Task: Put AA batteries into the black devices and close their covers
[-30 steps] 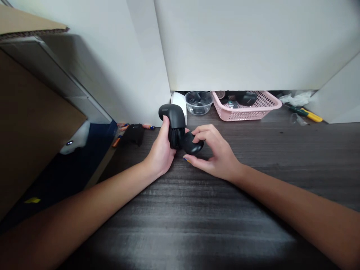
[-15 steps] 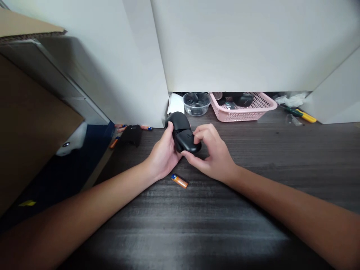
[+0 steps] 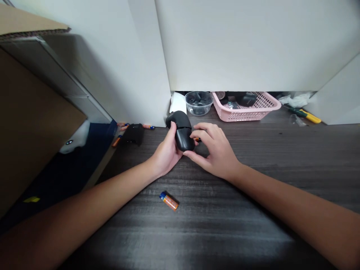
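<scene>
My left hand (image 3: 166,152) is closed around a black computer mouse (image 3: 184,139), its thumb along the near left side. A seam or gap crosses the mouse's middle. My right hand (image 3: 213,148) has its fingers bent at the mouse's right edge and its thumb at the lower end. A bit of an orange battery (image 3: 197,139) shows beside the mouse, partly hidden by the right fingers. Below the hands, an orange and blue battery (image 3: 169,201) lies on the dark wood-grain table (image 3: 225,225).
A black piece (image 3: 133,134) lies among several orange batteries at the left. Along the white panel stand a clear round bowl (image 3: 199,107) and a pink basket (image 3: 247,115) holding black items. A yellow-handled tool (image 3: 312,117) lies right; a cardboard box (image 3: 33,82) rises at left.
The loose battery has shifted toward me and a little left. The mouse has turned more upright in view, and my right fingers have loosened slightly. A second orange battery shows beside the mouse.
</scene>
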`<action>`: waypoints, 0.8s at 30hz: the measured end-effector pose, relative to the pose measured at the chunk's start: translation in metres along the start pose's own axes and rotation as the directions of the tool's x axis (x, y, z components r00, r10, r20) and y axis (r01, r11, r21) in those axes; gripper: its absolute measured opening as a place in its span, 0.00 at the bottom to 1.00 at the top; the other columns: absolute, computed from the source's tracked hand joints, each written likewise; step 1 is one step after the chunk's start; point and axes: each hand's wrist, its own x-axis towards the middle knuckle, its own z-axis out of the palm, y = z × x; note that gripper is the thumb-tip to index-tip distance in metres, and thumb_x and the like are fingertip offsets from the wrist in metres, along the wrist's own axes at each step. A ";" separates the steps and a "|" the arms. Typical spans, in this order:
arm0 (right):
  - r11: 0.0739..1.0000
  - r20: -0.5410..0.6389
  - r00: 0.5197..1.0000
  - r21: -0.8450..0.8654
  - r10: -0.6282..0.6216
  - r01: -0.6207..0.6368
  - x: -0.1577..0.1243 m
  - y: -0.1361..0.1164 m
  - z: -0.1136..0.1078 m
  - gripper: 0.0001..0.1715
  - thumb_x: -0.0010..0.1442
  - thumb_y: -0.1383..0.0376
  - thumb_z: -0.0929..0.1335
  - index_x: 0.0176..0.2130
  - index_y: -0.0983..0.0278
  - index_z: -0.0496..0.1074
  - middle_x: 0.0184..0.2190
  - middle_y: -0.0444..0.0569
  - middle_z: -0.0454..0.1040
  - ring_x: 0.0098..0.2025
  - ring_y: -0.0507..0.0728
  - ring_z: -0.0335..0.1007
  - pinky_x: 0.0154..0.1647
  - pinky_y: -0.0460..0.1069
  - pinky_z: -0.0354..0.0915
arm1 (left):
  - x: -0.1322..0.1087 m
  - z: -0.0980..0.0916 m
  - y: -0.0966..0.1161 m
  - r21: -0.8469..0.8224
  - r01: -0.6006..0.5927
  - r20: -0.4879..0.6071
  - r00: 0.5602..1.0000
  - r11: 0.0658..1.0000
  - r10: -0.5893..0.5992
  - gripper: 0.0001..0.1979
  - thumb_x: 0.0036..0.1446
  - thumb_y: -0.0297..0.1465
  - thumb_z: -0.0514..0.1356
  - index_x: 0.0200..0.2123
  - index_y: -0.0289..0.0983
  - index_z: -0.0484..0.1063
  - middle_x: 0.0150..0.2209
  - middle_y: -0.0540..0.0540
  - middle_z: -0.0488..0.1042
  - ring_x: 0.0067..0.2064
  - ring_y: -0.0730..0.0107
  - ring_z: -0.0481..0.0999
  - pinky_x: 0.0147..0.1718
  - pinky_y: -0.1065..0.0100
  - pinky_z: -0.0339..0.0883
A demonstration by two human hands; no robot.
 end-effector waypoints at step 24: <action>0.982 0.467 0.865 0.045 -0.183 0.184 0.003 0.005 -0.008 0.08 0.70 0.69 0.65 0.46 0.61 0.74 0.45 0.52 0.75 0.47 0.62 0.70 0.50 0.57 0.65 | 0.009 -0.012 -0.006 0.214 -0.303 -0.282 0.891 0.929 0.355 0.31 0.67 0.60 0.56 0.44 0.36 0.76 0.41 0.42 0.82 0.37 0.65 0.81 0.40 0.66 0.75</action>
